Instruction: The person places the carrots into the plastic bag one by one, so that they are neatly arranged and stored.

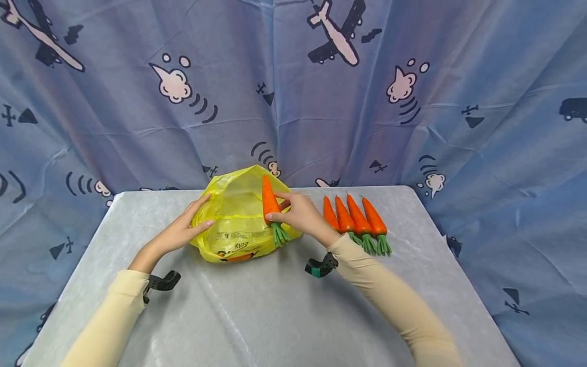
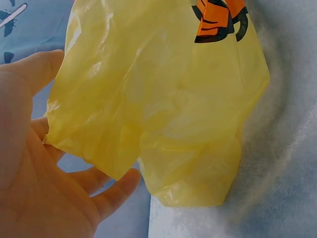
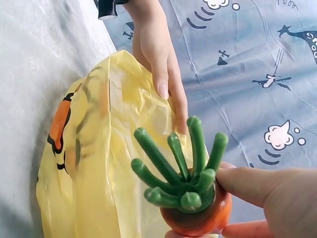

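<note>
Head view: one carrot (image 1: pixel 269 196) pinched in right grip (image 1: pixel 301 214), left grip (image 1: pixel 181 230) spread at one yellow bag (image 1: pixel 243 232) (four carrots (image 1: pixel 359 216) nearby)

A pale grey table (image 1: pixel 266 316) with rounded far corners carries a yellow plastic bag (image 1: pixel 240 204), its mouth open, and, to the right, four orange carrots (image 1: pixel 359 216) side by side, stems toward the near edge.

The yellow carrier bag (image 1: pixel 240 208) is thin, translucent plastic, crinkled and glossy. The held carrot (image 1: pixel 269 196) looks like smooth plastic, its green stalks (image 3: pixel 157 155) shiny; the four other carrots (image 1: pixel 359 218) look equally smooth. The desk (image 1: pixel 257 316) has a faint sheen; the curtain (image 1: pixel 293 97) is creased cloth, the sleeves (image 1: pixel 385 290) matt fabric.
</note>
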### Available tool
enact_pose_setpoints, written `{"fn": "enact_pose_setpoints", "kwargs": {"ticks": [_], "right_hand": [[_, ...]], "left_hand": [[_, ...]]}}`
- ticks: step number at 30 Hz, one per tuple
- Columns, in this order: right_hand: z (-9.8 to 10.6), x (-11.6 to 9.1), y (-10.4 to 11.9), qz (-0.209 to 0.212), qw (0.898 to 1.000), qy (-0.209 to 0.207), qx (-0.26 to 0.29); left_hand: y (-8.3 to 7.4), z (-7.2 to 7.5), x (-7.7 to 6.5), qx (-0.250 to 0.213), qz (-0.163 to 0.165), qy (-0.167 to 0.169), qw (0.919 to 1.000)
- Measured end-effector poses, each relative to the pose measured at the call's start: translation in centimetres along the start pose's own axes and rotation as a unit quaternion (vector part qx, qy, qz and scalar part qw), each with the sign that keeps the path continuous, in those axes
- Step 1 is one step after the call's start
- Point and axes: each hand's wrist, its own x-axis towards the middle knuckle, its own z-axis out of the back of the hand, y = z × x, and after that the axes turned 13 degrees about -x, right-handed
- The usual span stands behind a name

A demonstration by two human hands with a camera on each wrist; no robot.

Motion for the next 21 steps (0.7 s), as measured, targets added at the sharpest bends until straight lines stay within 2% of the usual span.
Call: {"fn": "enact_pose_setpoints", "kwargs": {"ticks": [14, 21], "right_hand": [[-1.5, 1.4, 1.3, 0.003, 0.999, 0.029, 0.038], [-2.7, 2.5, 1.7, 0.014, 0.999, 0.034, 0.034]], "left_hand": [[-0.3, -0.3, 0.1, 0.001, -0.001, 0.004, 1.0], [-0.1, -0.4, 0.2, 0.001, -0.003, 0.001, 1.0]]}}
